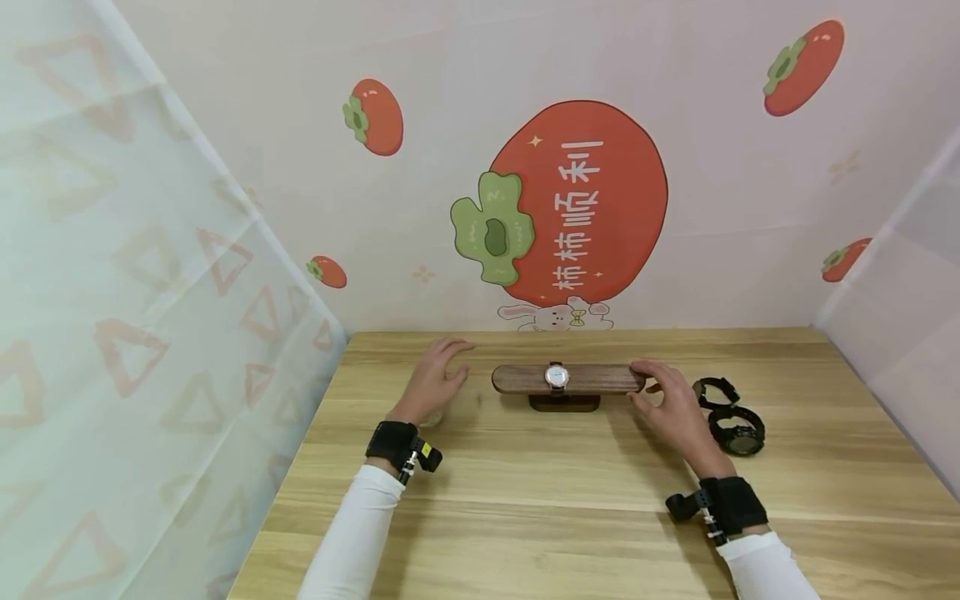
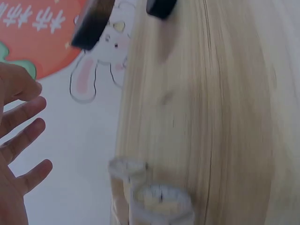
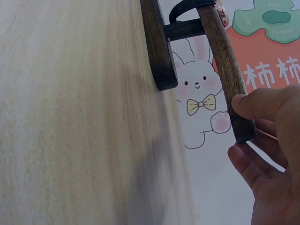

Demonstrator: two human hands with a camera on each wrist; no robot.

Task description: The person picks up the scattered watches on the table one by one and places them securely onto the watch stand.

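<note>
Behind the stand rises a smooth pale cloth wall (image 1: pixel 720 292), printed with glossy orange-red persimmons, the fattest one (image 1: pixel 630 200) directly above it, and a white rabbit (image 1: pixel 551 317) with a yellow bow peeking out just below that. Under it all, the tabletop (image 1: pixel 525 517), light wood, long streaky grain running side to side. Two white sleeves (image 1: pixel 356 533) reach in from the near side, smooth and snug.

And here's the stand (image 1: pixel 603 378) itself, far half of the tabletop: a dark brown wooden bar, rounded at both ends, fine grain showing, on a short post and a narrow, round-ended foot. At its right end, the right hand (image 1: pixel 671 408) has it, thumb on one face, fingers bent around the tip, a light pinch. Left of the stand, the left hand (image 1: pixel 429 383) hangs well apart, fingers loosely spread, holding nothing. Each wrist wears a black fabric band (image 1: pixel 390 443).

Now the small stuff! Right of the stand, beyond the right hand, lie two black watches (image 1: pixel 744 444), straps looped, close together. Left of the stand, two pale watches (image 2: pixel 161 204), round-faced but blurred. And on the bar, left of its middle, one round, white-faced watch (image 1: pixel 557 377), dark strap wrapped around the wood.
</note>
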